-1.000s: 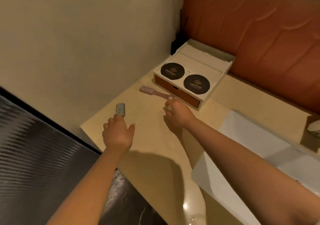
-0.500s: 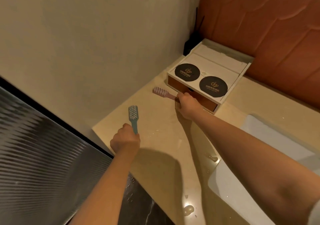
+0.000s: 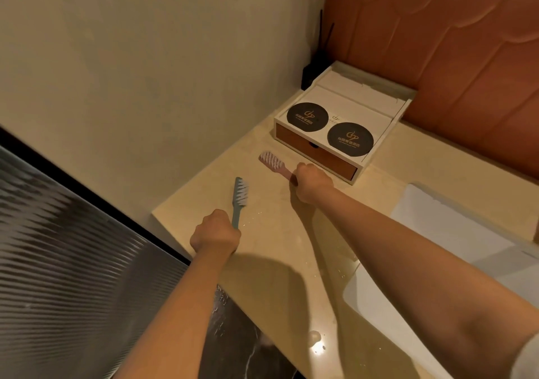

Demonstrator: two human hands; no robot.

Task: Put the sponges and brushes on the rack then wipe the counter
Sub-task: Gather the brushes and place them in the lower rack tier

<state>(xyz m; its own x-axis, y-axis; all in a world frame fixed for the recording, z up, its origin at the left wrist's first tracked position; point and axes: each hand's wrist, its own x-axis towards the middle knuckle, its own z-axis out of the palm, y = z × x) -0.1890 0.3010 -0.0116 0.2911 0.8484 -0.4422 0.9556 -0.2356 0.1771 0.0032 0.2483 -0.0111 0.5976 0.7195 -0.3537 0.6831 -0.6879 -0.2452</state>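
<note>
My left hand (image 3: 215,232) grips the handle of a teal brush (image 3: 239,196), whose white bristles face right and point away from me above the beige counter (image 3: 274,250). My right hand (image 3: 312,181) grips the handle of a pink brush (image 3: 272,161); its head points to the far left, close to the counter in front of the white box. No sponge or rack is in view.
A white box (image 3: 344,122) with a brown drawer front and two black round coasters stands in the far corner. A white sink basin (image 3: 455,241) lies to the right. Water drops sit on the counter. A dark ribbed surface (image 3: 73,262) runs below on the left.
My left hand closed round the teal brush handle and raised the brush. My right hand closed on the pink brush handle. The view shifted left and closer.
</note>
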